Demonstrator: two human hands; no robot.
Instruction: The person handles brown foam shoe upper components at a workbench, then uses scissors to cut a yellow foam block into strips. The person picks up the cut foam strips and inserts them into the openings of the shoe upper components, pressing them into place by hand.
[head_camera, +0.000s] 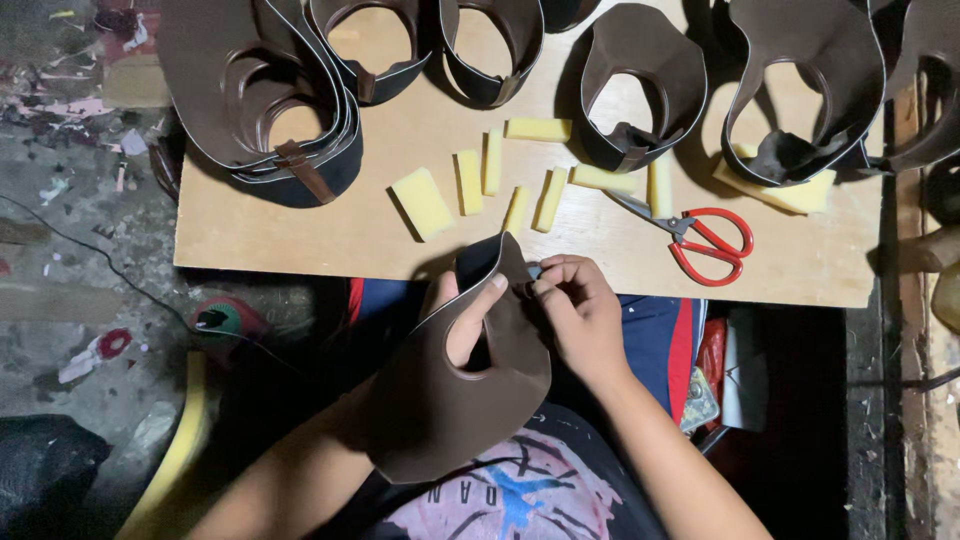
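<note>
head view looks straight down on a pale wooden board (330, 230) lying across the lap; along its far edge sit several curved dark brown leather pieces with oval cut-outs (265, 95), the leftmost ones stacked, the rest side by side; nearer, at the board's front edge, a single dark brown leather piece with an oval opening (440, 400) is held above the lap, its pointed tip just over the board's rim; the left hand (465, 310) clasps this piece from behind, fingers through the opening and thumb pressed on its front; the right hand (575, 305) pinches the piece's upper right edge between thumb and fingertips, closed tight on it; red-handled scissors (700, 240) lie on the board just beyond the right hand; small yellow foam blocks (422, 203) lie scattered across the board's middle.
</note>
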